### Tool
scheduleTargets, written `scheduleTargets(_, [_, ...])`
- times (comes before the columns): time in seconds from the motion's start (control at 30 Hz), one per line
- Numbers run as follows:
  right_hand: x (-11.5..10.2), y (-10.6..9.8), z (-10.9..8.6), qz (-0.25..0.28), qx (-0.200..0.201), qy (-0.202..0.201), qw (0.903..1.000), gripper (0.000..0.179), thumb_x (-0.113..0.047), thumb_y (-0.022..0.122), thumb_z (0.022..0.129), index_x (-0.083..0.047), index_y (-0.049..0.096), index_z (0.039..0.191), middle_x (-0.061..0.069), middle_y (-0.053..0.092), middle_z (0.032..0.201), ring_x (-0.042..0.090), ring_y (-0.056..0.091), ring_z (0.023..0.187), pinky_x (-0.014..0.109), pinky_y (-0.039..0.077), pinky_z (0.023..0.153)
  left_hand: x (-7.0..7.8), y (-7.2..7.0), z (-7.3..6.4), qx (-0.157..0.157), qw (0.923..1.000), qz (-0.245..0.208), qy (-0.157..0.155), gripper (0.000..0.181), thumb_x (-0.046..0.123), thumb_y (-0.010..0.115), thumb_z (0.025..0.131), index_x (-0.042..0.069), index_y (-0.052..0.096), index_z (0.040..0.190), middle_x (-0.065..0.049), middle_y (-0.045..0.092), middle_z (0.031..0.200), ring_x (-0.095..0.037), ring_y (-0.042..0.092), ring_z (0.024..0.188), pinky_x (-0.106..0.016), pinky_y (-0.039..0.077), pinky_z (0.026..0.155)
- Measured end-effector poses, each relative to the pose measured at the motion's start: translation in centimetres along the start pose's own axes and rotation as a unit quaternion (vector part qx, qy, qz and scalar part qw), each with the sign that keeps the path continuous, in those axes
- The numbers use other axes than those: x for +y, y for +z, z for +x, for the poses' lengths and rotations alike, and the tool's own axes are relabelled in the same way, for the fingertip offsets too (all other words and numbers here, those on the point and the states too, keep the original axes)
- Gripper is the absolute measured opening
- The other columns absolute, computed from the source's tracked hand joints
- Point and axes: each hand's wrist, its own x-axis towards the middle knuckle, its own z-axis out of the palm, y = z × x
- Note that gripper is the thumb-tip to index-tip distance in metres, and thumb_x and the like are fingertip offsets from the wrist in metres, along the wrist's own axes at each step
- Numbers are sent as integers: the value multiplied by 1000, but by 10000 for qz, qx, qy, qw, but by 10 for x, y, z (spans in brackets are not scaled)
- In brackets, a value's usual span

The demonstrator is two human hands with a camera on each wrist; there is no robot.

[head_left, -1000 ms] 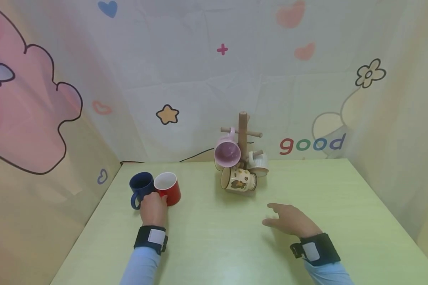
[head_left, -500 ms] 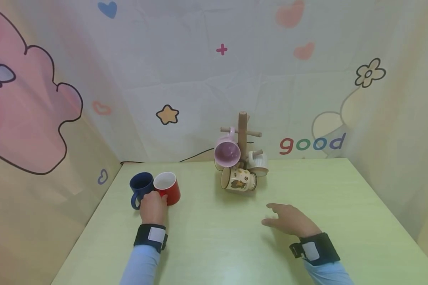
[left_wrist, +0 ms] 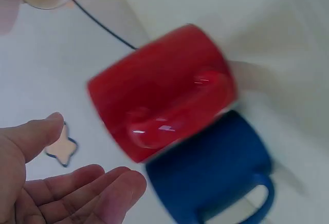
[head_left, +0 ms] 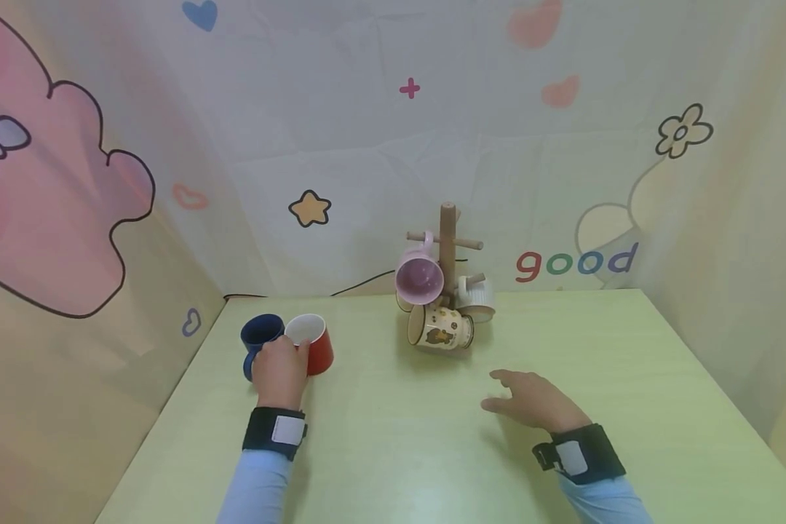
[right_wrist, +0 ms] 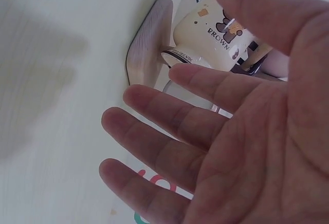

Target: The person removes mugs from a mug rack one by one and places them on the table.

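My left hand (head_left: 279, 371) hovers close in front of a red mug (head_left: 321, 356) with a white inside. The left wrist view shows that hand's thumb and fingers spread apart, holding nothing; the red mug's handle (left_wrist: 182, 113) is free of them. Touching or almost touching the red mug on its left stands a dark blue mug (head_left: 258, 331), partly hidden by the hand in the head view. My right hand (head_left: 540, 404) is held over the table on the right, fingers extended and holding nothing. Nearest to it is a cream bear-print mug (head_left: 440, 327) on a rack.
A wooden mug tree (head_left: 447, 251) stands at the back centre. On it hang a pink mug (head_left: 419, 278), a white ribbed mug (head_left: 477, 300) and the cream one; another lies mostly hidden behind. A printed cloth (head_left: 340, 167) backs the pale table (head_left: 393, 444).
My left hand has come up and slightly back from the red mug's handle, its thumb now higher against the mug in view. The mugs and my right hand stay put.
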Motion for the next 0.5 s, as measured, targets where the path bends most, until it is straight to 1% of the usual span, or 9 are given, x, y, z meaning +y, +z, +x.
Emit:
scheduleTargets(0.07, [1, -1, 0, -34, 7, -9, 10000, 64, -39, 69, 91, 2, 53, 137, 26, 63, 123, 42, 60, 114, 59, 45, 94, 7, -3, 0, -60, 9999, 120, 105, 41, 31, 65, 97, -10, 67, 104, -26, 69, 89, -39, 65, 74, -52, 55, 71])
scheduleTargets(0.17, [2, -3, 1, -84, 21, -9, 10000, 64, -39, 69, 92, 3, 53, 137, 26, 63, 123, 42, 60, 114, 59, 45, 95, 17, -4, 2, -27, 9984, 361, 424, 44, 36, 63, 97, -7, 67, 105, -23, 69, 87, -37, 64, 71, -50, 56, 68])
scheduleTargets(0.27, [2, -5, 1, -108, 31, 19, 9999, 65, -40, 69, 91, 3, 53, 137, 26, 63, 124, 43, 59, 115, 59, 45, 95, 27, -3, 4, 139, 9947, 528, 867, 45, 40, 62, 97, -3, 69, 104, -20, 69, 90, -37, 66, 75, -50, 55, 64])
scheduleTargets(0.37, [2, -6, 1, -118, 39, 6, 9999, 64, -39, 69, 92, 3, 53, 137, 27, 63, 124, 43, 59, 115, 59, 44, 95, 35, -1, 7, 281, 9893, 389, 1379, 44, 42, 62, 97, 0, 71, 107, -18, 70, 96, -36, 68, 82, -49, 55, 65])
scheduleTargets(0.43, [3, -8, 1, -151, 49, -30, 9999, 64, -39, 69, 92, 3, 53, 137, 27, 63, 123, 43, 59, 115, 59, 45, 95, 40, 0, 9, 168, 9854, 145, 1688, 43, 41, 63, 97, 1, 72, 110, -18, 71, 102, -34, 68, 87, -47, 55, 67])
scheduleTargets(0.5, [4, -10, 2, -199, 61, -50, 9998, 63, -39, 69, 92, 3, 53, 137, 27, 63, 123, 43, 60, 114, 59, 45, 95, 47, -3, 12, -217, 9811, -181, 1914, 44, 41, 63, 97, 2, 71, 115, -17, 71, 109, -33, 68, 93, -46, 55, 74])
